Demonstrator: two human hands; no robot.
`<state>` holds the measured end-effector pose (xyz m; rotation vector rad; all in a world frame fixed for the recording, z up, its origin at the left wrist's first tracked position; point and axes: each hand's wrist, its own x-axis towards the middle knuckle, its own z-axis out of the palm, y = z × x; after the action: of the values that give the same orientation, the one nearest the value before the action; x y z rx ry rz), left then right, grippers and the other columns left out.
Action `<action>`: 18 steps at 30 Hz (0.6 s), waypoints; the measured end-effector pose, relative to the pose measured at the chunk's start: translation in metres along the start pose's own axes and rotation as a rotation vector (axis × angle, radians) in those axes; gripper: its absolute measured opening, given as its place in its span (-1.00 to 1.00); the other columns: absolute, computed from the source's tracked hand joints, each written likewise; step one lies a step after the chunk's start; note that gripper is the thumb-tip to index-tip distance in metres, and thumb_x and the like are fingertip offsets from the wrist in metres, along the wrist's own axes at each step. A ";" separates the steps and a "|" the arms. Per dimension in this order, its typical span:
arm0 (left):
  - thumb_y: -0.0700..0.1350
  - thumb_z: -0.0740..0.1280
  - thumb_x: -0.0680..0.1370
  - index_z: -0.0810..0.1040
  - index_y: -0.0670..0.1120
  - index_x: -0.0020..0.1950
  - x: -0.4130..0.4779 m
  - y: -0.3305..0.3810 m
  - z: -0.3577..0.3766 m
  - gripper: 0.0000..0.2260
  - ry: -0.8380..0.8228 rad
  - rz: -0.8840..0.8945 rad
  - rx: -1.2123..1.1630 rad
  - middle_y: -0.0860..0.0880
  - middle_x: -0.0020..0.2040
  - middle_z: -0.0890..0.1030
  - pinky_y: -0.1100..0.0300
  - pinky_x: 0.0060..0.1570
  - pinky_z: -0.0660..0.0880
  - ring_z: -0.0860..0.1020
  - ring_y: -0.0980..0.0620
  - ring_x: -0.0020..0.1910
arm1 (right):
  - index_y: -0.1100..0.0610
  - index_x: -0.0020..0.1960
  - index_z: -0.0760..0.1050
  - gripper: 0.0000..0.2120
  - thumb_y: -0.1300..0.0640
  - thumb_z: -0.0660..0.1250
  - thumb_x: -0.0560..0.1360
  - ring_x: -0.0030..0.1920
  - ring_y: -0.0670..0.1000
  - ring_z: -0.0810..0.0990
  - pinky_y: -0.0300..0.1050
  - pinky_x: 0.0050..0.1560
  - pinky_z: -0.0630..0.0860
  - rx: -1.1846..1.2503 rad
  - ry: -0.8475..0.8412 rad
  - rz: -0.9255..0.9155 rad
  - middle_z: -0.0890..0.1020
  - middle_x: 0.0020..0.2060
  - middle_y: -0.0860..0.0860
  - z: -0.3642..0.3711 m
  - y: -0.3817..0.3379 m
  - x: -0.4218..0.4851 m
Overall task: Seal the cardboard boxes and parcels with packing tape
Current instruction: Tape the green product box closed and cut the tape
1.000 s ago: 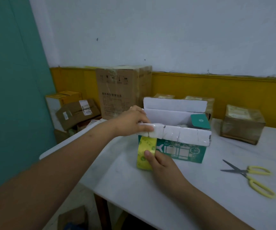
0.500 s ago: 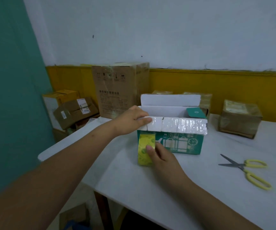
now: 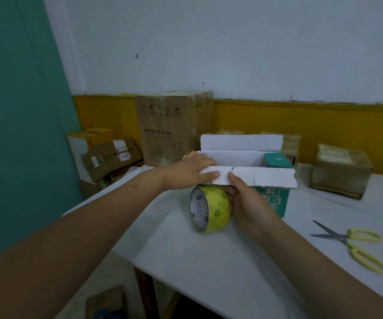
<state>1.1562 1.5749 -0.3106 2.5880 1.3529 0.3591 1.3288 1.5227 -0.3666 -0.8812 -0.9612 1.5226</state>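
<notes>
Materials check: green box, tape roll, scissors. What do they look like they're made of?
Green box: likely printed paperboard. It is matte white inside, its flaps fold on creases, and a sheen on the front flap suggests clear tape.
Tape roll: glossy, translucent yellow-green plastic film wound on a white printed core, probably card.
Scissors: dull grey metal blades with smooth yellow handles, apparently plastic.

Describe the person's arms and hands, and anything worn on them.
The left forearm and right forearm are bare to the frame's edge: no sleeves, gloves, watch or bracelet show. The left hand has a pale glint at its far edge, perhaps a ring; too small to tell. The right hand wears nothing visible. Nails look short, unpainted.
</notes>
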 end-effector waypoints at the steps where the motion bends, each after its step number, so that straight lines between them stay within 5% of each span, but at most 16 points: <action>1: 0.32 0.14 0.58 0.40 0.12 0.41 -0.003 0.001 -0.001 -0.52 -0.002 0.016 0.023 0.04 0.31 0.40 0.03 0.38 0.24 0.24 0.05 0.34 | 0.12 0.28 0.52 -0.70 0.02 0.26 0.61 0.12 0.05 0.67 0.00 0.27 0.52 0.000 0.007 -0.019 0.70 0.07 0.10 0.000 -0.001 0.002; 5: 0.37 0.19 0.54 0.03 0.27 0.58 -0.018 0.004 -0.009 -0.33 -0.043 0.046 0.121 0.15 0.49 0.18 0.14 0.34 0.25 0.15 0.17 0.42 | 0.06 0.16 0.56 -0.80 0.02 0.29 0.60 0.01 0.01 0.70 -0.04 0.15 0.58 -0.047 0.069 -0.068 0.73 -0.01 0.05 0.000 0.001 0.006; 8: 0.45 0.09 0.51 -0.01 0.29 0.59 -0.022 0.008 -0.017 -0.31 -0.034 0.033 0.415 0.15 0.52 0.21 -0.22 0.43 0.18 0.08 0.10 0.50 | 0.04 0.12 0.56 -0.81 -0.02 0.31 0.58 -0.03 0.00 0.71 -0.04 0.11 0.60 -0.084 0.125 -0.084 0.74 -0.07 0.01 -0.001 0.003 0.009; 11: 0.46 -0.05 0.51 0.07 0.17 0.61 -0.019 0.013 -0.020 -0.28 0.045 0.096 0.773 0.12 0.50 0.31 -0.47 0.41 -0.12 0.09 0.05 0.54 | 0.11 0.07 0.58 -0.83 0.04 0.30 0.59 -0.10 0.01 0.72 -0.07 0.05 0.60 -0.049 0.125 -0.074 0.74 -0.13 0.05 0.001 -0.003 0.009; 14: 0.38 -0.04 0.57 0.11 0.08 0.62 -0.018 0.019 -0.020 -0.32 0.032 0.174 0.715 0.06 0.41 0.45 -0.23 0.50 -0.26 0.25 0.09 0.49 | 0.15 0.09 0.59 -0.79 0.04 0.30 0.59 -0.07 0.05 0.72 -0.06 0.05 0.60 -0.026 0.134 -0.051 0.73 -0.10 0.12 0.000 -0.008 0.008; 16: 0.31 0.04 0.60 0.11 0.05 0.62 -0.018 0.022 -0.018 -0.36 -0.005 0.161 0.528 0.04 0.34 0.50 0.11 0.44 -0.02 0.36 0.03 0.39 | 0.16 0.16 0.59 -0.72 -0.01 0.28 0.60 0.01 0.08 0.70 -0.02 0.15 0.57 -0.026 0.125 -0.027 0.73 -0.06 0.12 -0.002 -0.011 0.008; 18: 0.26 0.08 0.62 0.08 0.05 0.62 -0.017 0.021 -0.014 -0.38 -0.007 0.141 0.423 0.00 0.27 0.50 0.22 0.15 0.26 0.44 -0.01 0.25 | 0.14 0.14 0.58 -0.73 -0.01 0.24 0.62 0.04 0.06 0.69 -0.04 0.17 0.56 -0.009 0.082 -0.023 0.73 -0.03 0.10 -0.002 -0.014 0.003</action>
<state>1.1595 1.5501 -0.2930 3.0320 1.3718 0.0880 1.3357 1.5277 -0.3550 -0.9290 -0.9169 1.4528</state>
